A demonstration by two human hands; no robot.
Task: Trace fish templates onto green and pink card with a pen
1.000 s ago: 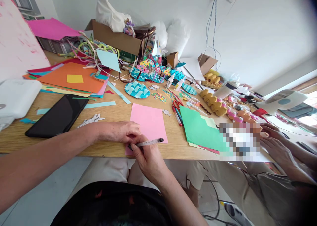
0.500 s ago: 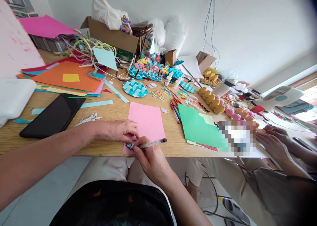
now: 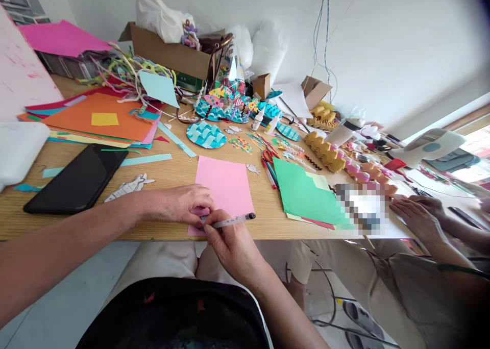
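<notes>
My right hand (image 3: pixel 225 237) is closed round a pen (image 3: pixel 237 220) with a clear barrel and a black end, its tip low over the pink sheet (image 3: pixel 225 183). Bent fingers of my left hand (image 3: pixel 191 203) press down at the sheet's lower left, on a small paper fish cutout (image 3: pixel 203 219) that is mostly hidden by both hands. Just beyond the sheet's right edge lies another outlined fish cutout (image 3: pixel 252 169). A larger grey-and-white fish cutout (image 3: pixel 132 187) rests behind my left forearm.
A black phone (image 3: pixel 76 180) and stacked coloured paper (image 3: pixel 103 117) lie left. Green paper (image 3: pixel 306 193), markers (image 3: pixel 270 173) and red-handled scissors (image 3: pixel 270 154) are right. Glue bottles (image 3: pixel 258 119) and blue woven-paper ovals (image 3: pixel 206 135) stand behind. Another person's hands (image 3: pixel 421 216) work at far right.
The view has shifted slightly, so the table things appear a little further left. Less of the small fish cutout shows between my hands. Both hands keep nearly the same place and grip.
</notes>
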